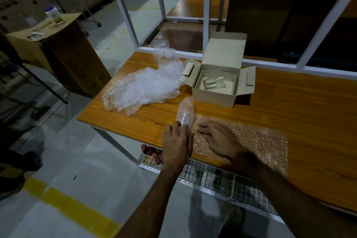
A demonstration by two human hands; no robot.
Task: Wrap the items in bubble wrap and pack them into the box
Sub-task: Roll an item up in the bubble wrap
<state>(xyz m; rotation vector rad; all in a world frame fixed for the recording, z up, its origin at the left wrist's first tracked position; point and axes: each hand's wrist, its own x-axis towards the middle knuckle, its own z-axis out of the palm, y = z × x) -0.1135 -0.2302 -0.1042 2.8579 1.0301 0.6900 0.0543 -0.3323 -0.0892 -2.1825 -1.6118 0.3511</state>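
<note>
A sheet of bubble wrap (251, 137) lies flat on the wooden table (299, 102) near its front edge. Its left end is rolled up into a bundle (186, 112) around an item I cannot make out. My left hand (176, 141) holds the near end of that bundle, fingers curled around it. My right hand (218, 137) presses flat on the sheet just right of the bundle. Behind them, an open cardboard box (214, 94) stands with its lid up; a clear wrapped item (214, 82) lies inside.
A loose pile of bubble wrap (146, 83) lies at the table's left end. A white metal shelf frame (206, 25) rises behind the table. Wire baskets (212, 177) hang under its front edge. A tall cardboard carton (63, 54) stands on the floor to the left.
</note>
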